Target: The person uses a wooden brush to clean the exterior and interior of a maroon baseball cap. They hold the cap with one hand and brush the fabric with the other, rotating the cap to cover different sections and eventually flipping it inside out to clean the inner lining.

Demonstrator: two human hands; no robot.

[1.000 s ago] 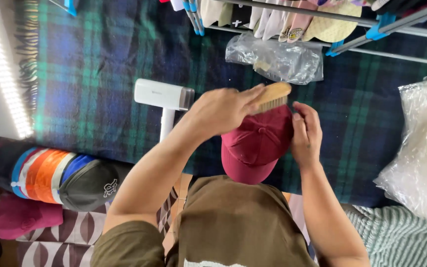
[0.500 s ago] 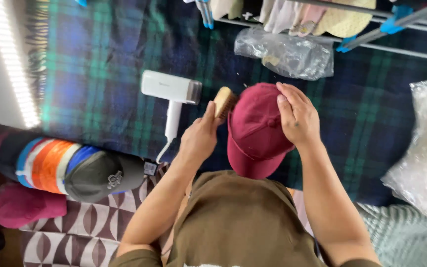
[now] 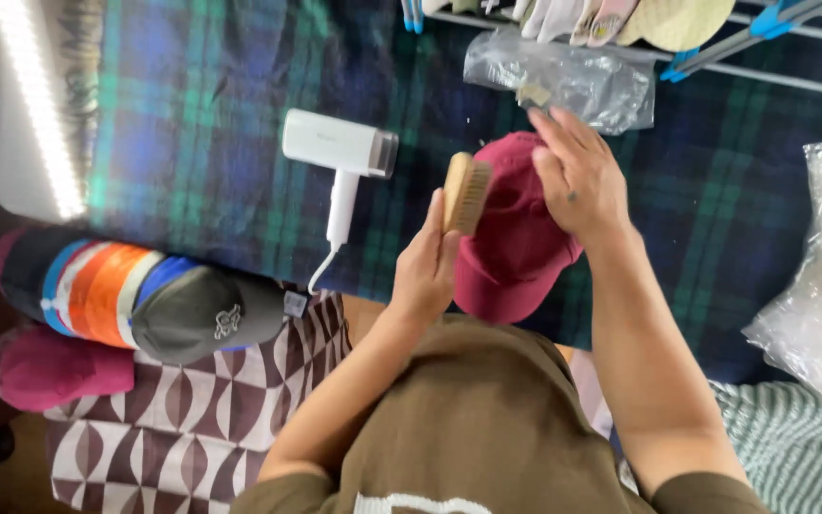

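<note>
A maroon cap [image 3: 516, 252] rests on the dark plaid cloth [image 3: 192, 133] in front of me. My right hand [image 3: 577, 176] lies flat on the cap's crown, fingers spread. My left hand [image 3: 425, 271] grips a wooden brush [image 3: 463, 193], held upright with its bristles against the left side of the cap.
A white handheld steamer [image 3: 340, 152] lies to the left of the cap. A stack of caps [image 3: 135, 300] sits at the left on a patterned cloth. Crumpled clear plastic bags [image 3: 563, 81] lie beyond the cap and at the right edge [image 3: 820, 276]. A drying rack [image 3: 763, 43] crosses the top. A light bar [image 3: 35, 105] glows at far left.
The brush has moved from the cap's top down to its left side. My right hand has shifted from the cap's right edge onto its crown.
</note>
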